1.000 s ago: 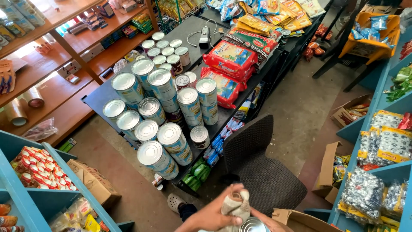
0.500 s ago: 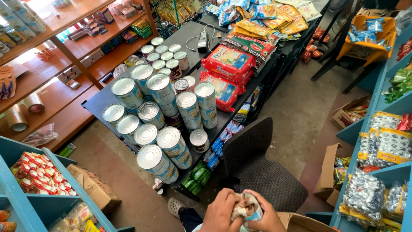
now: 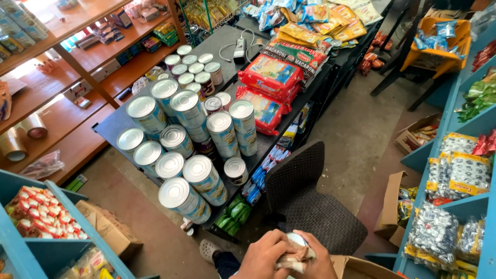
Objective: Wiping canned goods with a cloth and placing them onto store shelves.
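Head view: both hands meet at the bottom edge of frame, above a cardboard box (image 3: 361, 267). Left hand (image 3: 266, 256) and right hand (image 3: 316, 258) are each clamped in a grip on a crumpled beige cloth (image 3: 293, 260), which is bunched between the palms. A tin (image 3: 297, 239) with a pale lid shows just behind the cloth, between the fingers; whether either hand grips it cannot be told. Black worktop (image 3: 116, 124) with tall tins (image 3: 206, 181) lies well apart, beyond a dark chair (image 3: 310, 199).

silver-lidded pale blue tins (image 3: 204, 178), red macaroni packs (image 3: 271, 77), black table (image 3: 121, 124), dark grey chair (image 3: 310, 201), blue shelves (image 3: 454, 206)
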